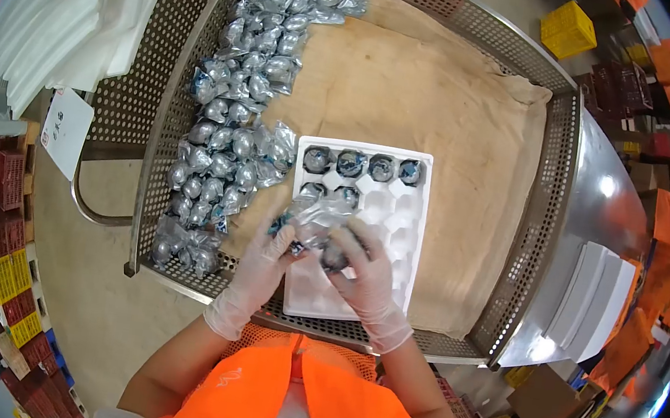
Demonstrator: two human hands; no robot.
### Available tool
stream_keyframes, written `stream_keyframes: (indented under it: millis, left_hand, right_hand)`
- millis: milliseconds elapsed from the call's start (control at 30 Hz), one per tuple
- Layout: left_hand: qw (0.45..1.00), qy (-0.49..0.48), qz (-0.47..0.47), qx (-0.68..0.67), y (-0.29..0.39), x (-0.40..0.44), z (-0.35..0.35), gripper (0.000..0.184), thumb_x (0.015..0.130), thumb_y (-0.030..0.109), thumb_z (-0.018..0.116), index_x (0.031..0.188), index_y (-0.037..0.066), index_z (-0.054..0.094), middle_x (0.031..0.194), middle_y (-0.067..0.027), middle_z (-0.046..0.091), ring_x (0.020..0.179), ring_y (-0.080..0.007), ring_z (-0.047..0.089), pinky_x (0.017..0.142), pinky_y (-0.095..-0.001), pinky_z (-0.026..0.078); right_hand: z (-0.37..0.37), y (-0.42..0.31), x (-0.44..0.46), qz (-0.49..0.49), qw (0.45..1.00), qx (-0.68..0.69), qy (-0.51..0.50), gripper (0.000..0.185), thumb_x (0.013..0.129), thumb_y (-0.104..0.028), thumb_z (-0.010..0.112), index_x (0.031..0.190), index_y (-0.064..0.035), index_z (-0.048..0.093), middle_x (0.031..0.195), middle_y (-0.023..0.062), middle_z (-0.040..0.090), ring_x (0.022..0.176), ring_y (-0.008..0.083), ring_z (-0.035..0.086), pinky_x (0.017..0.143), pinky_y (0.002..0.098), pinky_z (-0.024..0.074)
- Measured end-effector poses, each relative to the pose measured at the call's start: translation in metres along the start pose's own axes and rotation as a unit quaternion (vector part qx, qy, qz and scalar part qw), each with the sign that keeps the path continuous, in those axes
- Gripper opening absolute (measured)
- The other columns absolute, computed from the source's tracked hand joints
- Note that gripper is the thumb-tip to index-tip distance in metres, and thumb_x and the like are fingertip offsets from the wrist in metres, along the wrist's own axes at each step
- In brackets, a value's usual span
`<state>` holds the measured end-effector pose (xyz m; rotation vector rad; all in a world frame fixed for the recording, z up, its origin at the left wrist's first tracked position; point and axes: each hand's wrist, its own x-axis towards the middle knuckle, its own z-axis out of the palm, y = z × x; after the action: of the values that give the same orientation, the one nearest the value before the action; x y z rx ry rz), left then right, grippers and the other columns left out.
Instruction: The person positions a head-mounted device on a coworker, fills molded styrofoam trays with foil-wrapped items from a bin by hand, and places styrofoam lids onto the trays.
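Packets [318,222] of crinkly plastic — gripped by left hand [262,260] and right hand [366,276], above white dimpled tray [345,302]. Left of tray: shiny rounded bundles [230,140]. Beneath it: tan cloth [419,85]; beyond — yellow crate [568,30].

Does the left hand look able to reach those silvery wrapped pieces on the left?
Looks like it, yes: the left hand is near the silvery pieces, with only cloth between, though it may first need to release the plastic wrapper.

Gloved hands [315,261] hold wrapped items [335,255] above a white tray [403,235] on cloth [471,142].
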<state>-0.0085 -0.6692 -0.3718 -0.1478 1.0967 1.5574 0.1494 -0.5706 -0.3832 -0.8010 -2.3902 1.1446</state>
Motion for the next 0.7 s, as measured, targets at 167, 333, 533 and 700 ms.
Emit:
stream_keyframes:
  millis: [167, 333, 533, 700]
  left_hand:
    - [0.965, -0.071, 0.024, 0.253, -0.006, 0.011, -0.028, 0.066, 0.082, 0.007, 0.072, 0.14, 0.008, 0.041, 0.12, -0.0035, 0.055, 0.097, -0.0116, 0.059, 0.081, -0.0253, 0.051]
    - [0.909, -0.041, -0.041, 0.414, -0.037, 0.036, -0.042, 0.059, 0.079, 0.013, 0.074, 0.133, 0.005, 0.049, 0.12, -0.0093, 0.056, 0.095, -0.015, 0.061, 0.079, -0.0258, 0.051]
    - [0.782, 0.029, 0.073, 0.619, -0.041, 0.037, -0.028, 0.061, 0.076, 0.016, 0.074, 0.131, 0.006, 0.05, 0.123, -0.02, 0.049, 0.099, -0.0275, 0.058, 0.085, -0.0341, 0.049]
    - [0.678, -0.027, 0.277, 0.681, -0.041, 0.038, -0.035, 0.062, 0.073, 0.015, 0.073, 0.13, 0.007, 0.049, 0.126, -0.0217, 0.047, 0.103, -0.0332, 0.056, 0.086, -0.0372, 0.048]
  right_hand:
    - [-0.046, 0.028, 0.011, 0.118, 0.981, -0.146, 0.048, 0.053, 0.067, -0.006, 0.073, 0.119, -0.0152, 0.061, 0.114, 0.0136, 0.059, 0.092, 0.0309, 0.061, 0.079, 0.0368, 0.0516]
    - [-0.009, 0.08, 0.046, 0.012, 0.927, -0.349, -0.14, 0.034, 0.072, -0.004, 0.065, 0.105, -0.0108, 0.06, 0.107, 0.0134, 0.061, 0.092, 0.0328, 0.06, 0.077, 0.0417, 0.0508]
    - [-0.023, 0.105, 0.037, 0.074, 0.993, -0.041, -0.077, 0.04, 0.074, -0.008, 0.066, 0.113, -0.0114, 0.057, 0.105, 0.0133, 0.061, 0.097, 0.034, 0.059, 0.084, 0.0447, 0.0479]
    - [-0.005, 0.095, 0.041, 0.1, 0.948, -0.275, -0.125, 0.042, 0.076, -0.011, 0.068, 0.116, -0.012, 0.057, 0.105, 0.0115, 0.061, 0.099, 0.0335, 0.058, 0.086, 0.0449, 0.0462]
